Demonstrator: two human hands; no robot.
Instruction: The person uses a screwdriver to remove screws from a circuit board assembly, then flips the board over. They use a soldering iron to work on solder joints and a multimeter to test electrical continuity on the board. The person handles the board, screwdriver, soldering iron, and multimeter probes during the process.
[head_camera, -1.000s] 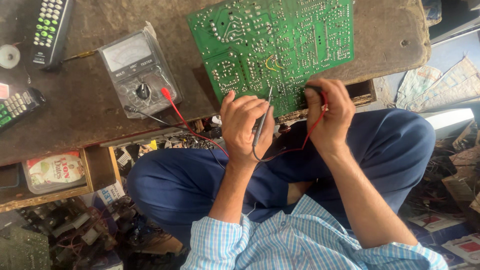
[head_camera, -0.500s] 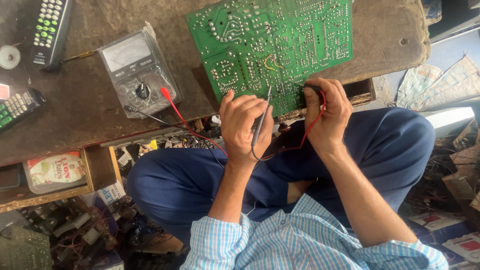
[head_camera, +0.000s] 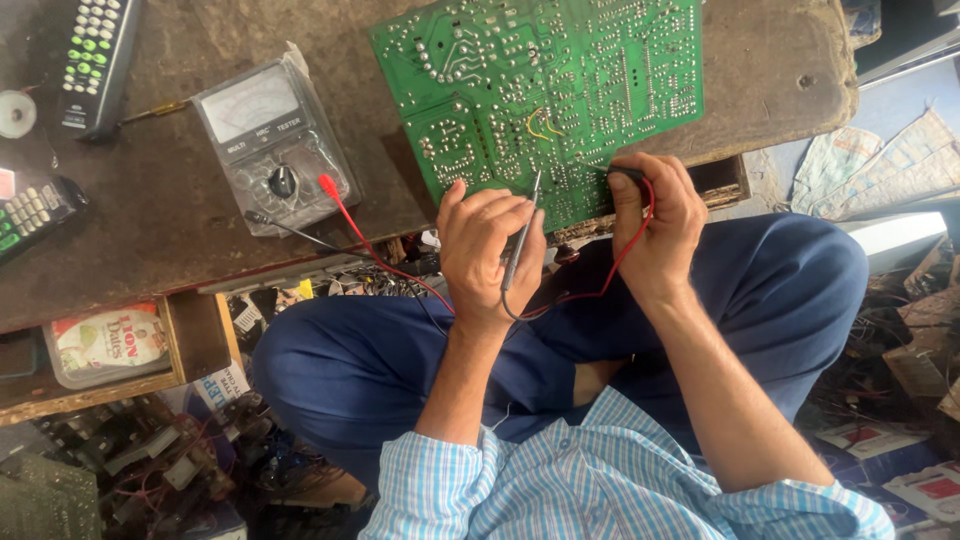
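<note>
A green circuit board (head_camera: 560, 90) lies solder side up on the worn wooden bench (head_camera: 770, 70). My left hand (head_camera: 488, 250) grips a slim grey test probe (head_camera: 520, 240), its tip touching the board's near edge. My right hand (head_camera: 655, 225) pinches a second probe (head_camera: 625, 172) with a red lead (head_camera: 620, 275), also pressed on the board's near edge. The red lead (head_camera: 365, 240) runs back to a grey analogue multimeter (head_camera: 272, 140) in a plastic cover, left of the board.
Two remote controls (head_camera: 95, 55) (head_camera: 30, 212) and a roll of solder (head_camera: 15, 112) lie at the bench's left. An open drawer (head_camera: 190, 340) holds a packet. My crossed legs in blue trousers (head_camera: 380, 370) sit below, with cluttered parts and wires on the floor (head_camera: 130, 460).
Both hands stay on the board's near edge with the probes; only slight shifts of the probe tips show.
</note>
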